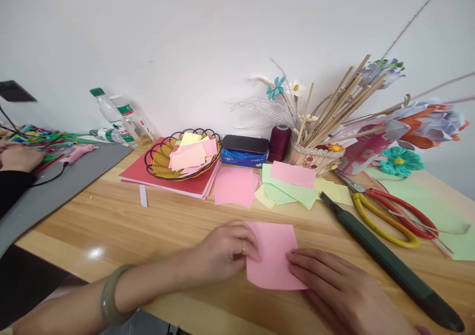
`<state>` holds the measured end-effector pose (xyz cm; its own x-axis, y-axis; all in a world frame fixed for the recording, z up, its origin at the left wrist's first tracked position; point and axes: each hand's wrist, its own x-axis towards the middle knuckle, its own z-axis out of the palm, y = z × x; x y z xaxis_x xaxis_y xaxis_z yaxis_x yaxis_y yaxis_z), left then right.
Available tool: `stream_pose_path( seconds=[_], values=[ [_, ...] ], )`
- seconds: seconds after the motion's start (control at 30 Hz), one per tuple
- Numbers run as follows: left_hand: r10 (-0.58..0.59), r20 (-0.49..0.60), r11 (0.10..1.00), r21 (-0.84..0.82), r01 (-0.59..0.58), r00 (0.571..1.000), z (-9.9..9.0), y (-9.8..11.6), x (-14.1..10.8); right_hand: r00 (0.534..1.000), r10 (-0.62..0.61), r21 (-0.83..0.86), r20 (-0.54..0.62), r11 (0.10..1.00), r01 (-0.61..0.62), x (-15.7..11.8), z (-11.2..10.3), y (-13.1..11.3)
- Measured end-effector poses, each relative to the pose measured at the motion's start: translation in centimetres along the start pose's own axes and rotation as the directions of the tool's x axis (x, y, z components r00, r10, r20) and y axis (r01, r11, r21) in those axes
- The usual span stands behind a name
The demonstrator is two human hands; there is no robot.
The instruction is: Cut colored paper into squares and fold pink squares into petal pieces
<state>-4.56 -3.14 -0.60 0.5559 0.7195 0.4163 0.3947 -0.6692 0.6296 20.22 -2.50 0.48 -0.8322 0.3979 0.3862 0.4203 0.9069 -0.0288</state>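
Note:
A pink paper square (273,263) is between my two hands, near the table's front edge. My left hand (230,248), with a ring on one finger, has its fingers curled closed at the paper's left edge. The fingers of my right hand (328,278) are pressed together on the paper's right edge. Behind it lie a stack of pink squares (234,186) and some green sheets (284,192) with a pink piece (293,174) on top.
Beyond stand a wicker basket (159,161) of paper pieces on red sheets (135,172), a thread spool (279,144) and a flower pot (315,159). A green-handled tool (386,258) and scissors (384,216) lie right. Another person's hand (22,158) is far left.

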Motion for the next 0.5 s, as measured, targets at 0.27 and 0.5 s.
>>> stream_pose_path(
  seconds=[0.27, 0.5],
  values=[
    [-0.272, -0.023, 0.962, 0.006, 0.272, 0.962, 0.4, 2.2, 0.0, 0.944, 0.331, 0.240, 0.003, 0.916, -0.322, -1.4, -0.1, -0.8],
    [-0.588, -0.013, 0.809, 0.009, 0.588, 0.809, 0.9, 1.8, 0.4, 0.765, 0.642, 0.309, 0.044, 0.720, -0.622, -2.1, 1.5, -0.7]
  ],
)
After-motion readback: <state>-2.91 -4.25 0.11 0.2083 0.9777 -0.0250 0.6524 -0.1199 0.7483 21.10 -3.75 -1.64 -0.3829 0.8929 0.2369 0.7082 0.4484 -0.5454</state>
